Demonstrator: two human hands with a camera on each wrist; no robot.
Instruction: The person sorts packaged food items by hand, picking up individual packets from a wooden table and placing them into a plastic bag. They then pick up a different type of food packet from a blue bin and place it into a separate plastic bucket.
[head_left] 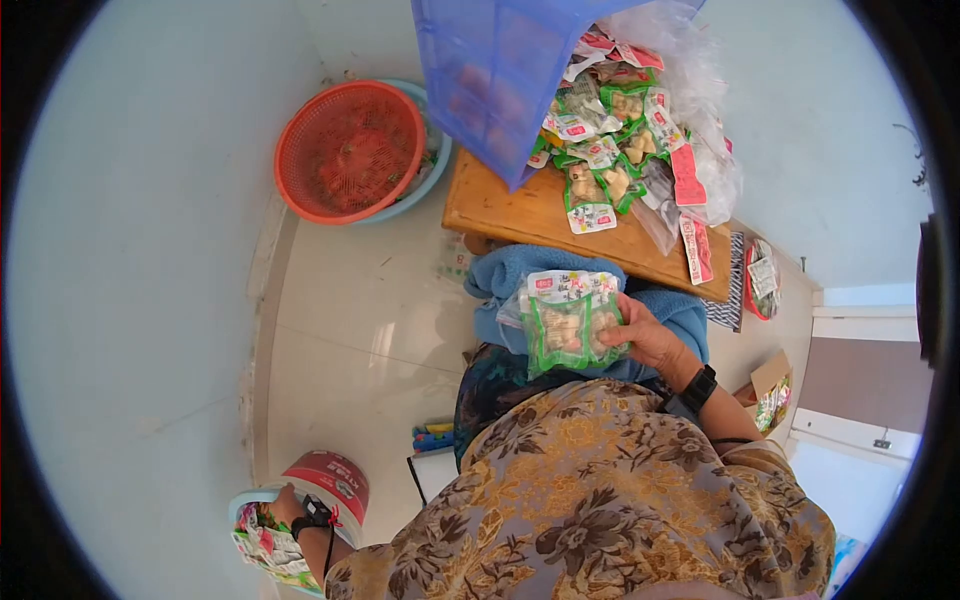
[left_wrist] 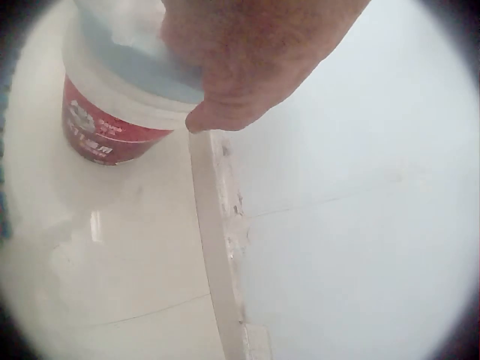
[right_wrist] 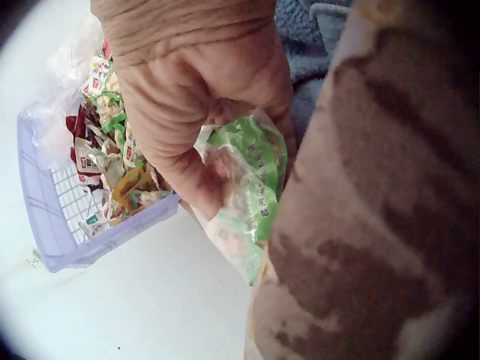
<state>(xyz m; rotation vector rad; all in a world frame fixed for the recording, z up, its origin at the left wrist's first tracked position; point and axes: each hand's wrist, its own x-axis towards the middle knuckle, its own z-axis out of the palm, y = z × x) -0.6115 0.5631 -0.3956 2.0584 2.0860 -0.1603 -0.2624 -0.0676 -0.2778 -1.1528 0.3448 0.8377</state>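
My right hand [head_left: 650, 338] pinches green-and-white snack packets [head_left: 568, 325] above the lap, thumb on the front; the right wrist view shows the hand [right_wrist: 199, 97] round a clear and green packet [right_wrist: 259, 176]. At the lower left, my left hand [head_left: 288, 507] is at a light blue basin [head_left: 240, 497] with packets [head_left: 275, 555] in it, above a white and red bucket [head_left: 335, 478]. In the left wrist view the hand [left_wrist: 255, 60] is over the basin's edge, its fingers mostly hidden, so its hold cannot be told.
A tilted blue-purple basket [head_left: 485, 80] and many packets [head_left: 600, 185] lie on a wooden table [head_left: 490, 205]. Left of it, a red colander [head_left: 350, 150] sits in a blue basin [head_left: 435, 165]. A cardboard box [head_left: 770, 375] and a red container [head_left: 752, 290] stand at right.
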